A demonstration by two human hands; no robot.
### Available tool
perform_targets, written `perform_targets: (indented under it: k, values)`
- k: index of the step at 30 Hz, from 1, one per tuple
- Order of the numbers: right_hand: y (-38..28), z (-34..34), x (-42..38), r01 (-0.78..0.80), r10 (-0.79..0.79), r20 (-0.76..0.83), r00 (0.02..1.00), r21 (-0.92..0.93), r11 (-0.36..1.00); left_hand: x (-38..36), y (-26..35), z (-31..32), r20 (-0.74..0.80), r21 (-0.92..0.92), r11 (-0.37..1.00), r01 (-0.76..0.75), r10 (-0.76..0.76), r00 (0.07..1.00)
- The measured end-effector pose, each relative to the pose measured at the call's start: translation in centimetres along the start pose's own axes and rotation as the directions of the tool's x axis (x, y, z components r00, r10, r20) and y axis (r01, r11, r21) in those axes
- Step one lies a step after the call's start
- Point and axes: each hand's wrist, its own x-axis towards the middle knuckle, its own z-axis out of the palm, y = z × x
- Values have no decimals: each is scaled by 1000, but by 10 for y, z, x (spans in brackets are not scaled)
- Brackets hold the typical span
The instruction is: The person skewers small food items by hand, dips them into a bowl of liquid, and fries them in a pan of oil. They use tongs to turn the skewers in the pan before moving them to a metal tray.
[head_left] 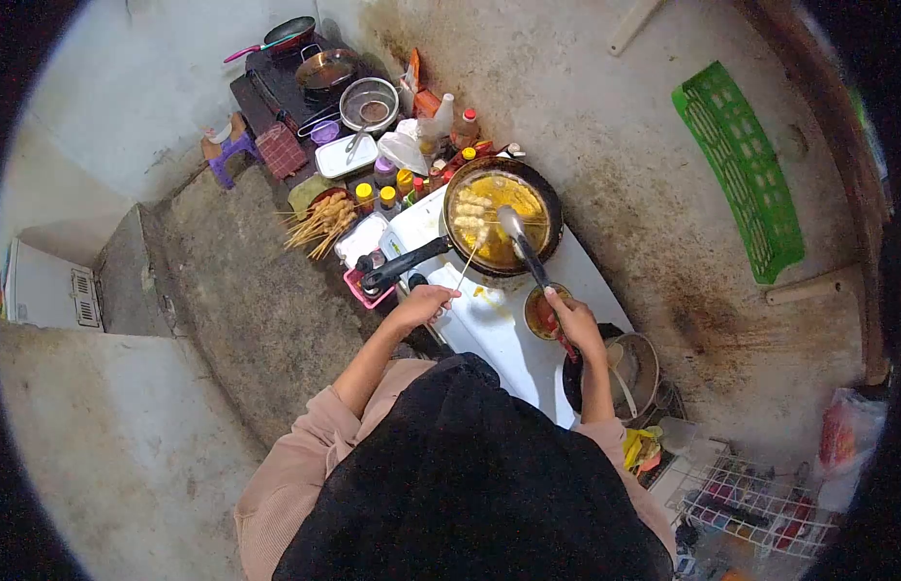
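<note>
My left hand (426, 305) is closed around the bare end of a wooden skewer (466, 266), whose other end reaches into the frying pan. In my right hand (577, 324) is a long-handled cooking spoon (531, 258) with a grey head, held over the right side of the pan. The black frying pan (554, 230) sits on the white stove top and contains yellow oil. Pale skewered food (473, 215) lies in that oil. Just beside my right hand stands a small bowl (537, 315) of reddish-orange sauce or liquid.
Left of the pan, a bundle of food skewers (329, 223) lies near bottles and jars (387, 197). The pan's black handle (408, 265) points toward my left. A pot (636, 373) stands right of the stove (586, 281). A green plastic rack (741, 169) hangs on the wall.
</note>
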Motion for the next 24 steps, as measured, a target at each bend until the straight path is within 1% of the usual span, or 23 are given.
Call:
perform_targets:
  k: [1, 2, 4, 5, 7, 8, 10, 14, 16, 17, 19, 20, 22, 24]
  values:
    - [-2, 0, -1, -7, 9, 42, 999, -41, 999, 0, 0, 1, 2, 0, 1000, 0, 0, 1000]
    - [1, -1, 1, -8, 10, 40, 999, -41, 999, 1, 0, 1, -1, -3, 1000, 3, -3, 1000]
    - [9, 0, 8, 1, -2, 100, 995, 4, 1000, 0, 0, 1, -7, -6, 1000, 5, -5, 1000]
    - [10, 0, 9, 2, -3, 102, 995, 3, 1000, 1, -1, 0, -8, -8, 1000, -2, 2, 1000]
    - [13, -2, 11, 30, -40, 77, 996, 126, 992, 3, -4, 1, -8, -10, 1000, -8, 8, 1000]
    - [9, -3, 8, 30, -40, 78, 996, 125, 992, 2, -5, 2, -13, -26, 1000, 13, -14, 1000]
    - [-1, -4, 1, 0, 0, 11, 1000, -5, 1000, 2, -5, 2, -19, -41, 999, 34, -35, 999]
    - [-4, -1, -3, 1, 0, 20, 1000, -53, 999, 2, -4, 2, -21, -48, 999, 19, -20, 1000]
    - [-5, -2, -5, 1, -2, 90, 996, 14, 1000, 3, -6, 2, -19, -58, 998, 12, -13, 1000]
    - [-4, -2, -5, 1, -3, 91, 996, 14, 1000, 3, -6, 1, -20, -61, 998, 4, -6, 1000]
    - [0, -3, -3, 71, -77, 47, 996, 123, 990, 2, -6, 2, -21, -63, 998, -3, 2, 1000]
    - [2, -4, -1, 71, -77, 46, 996, 123, 990, 2, -6, 3, -30, -51, 999, 5, -7, 1000]
    - [5, -5, 3, 39, -39, 1, 999, -60, 997, 1, -4, 3, -40, -38, 999, 12, -13, 999]
    - [12, -1, 10, 28, -27, 30, 999, -57, 998, 2, -5, 2, -23, -25, 1000, 5, -5, 1000]
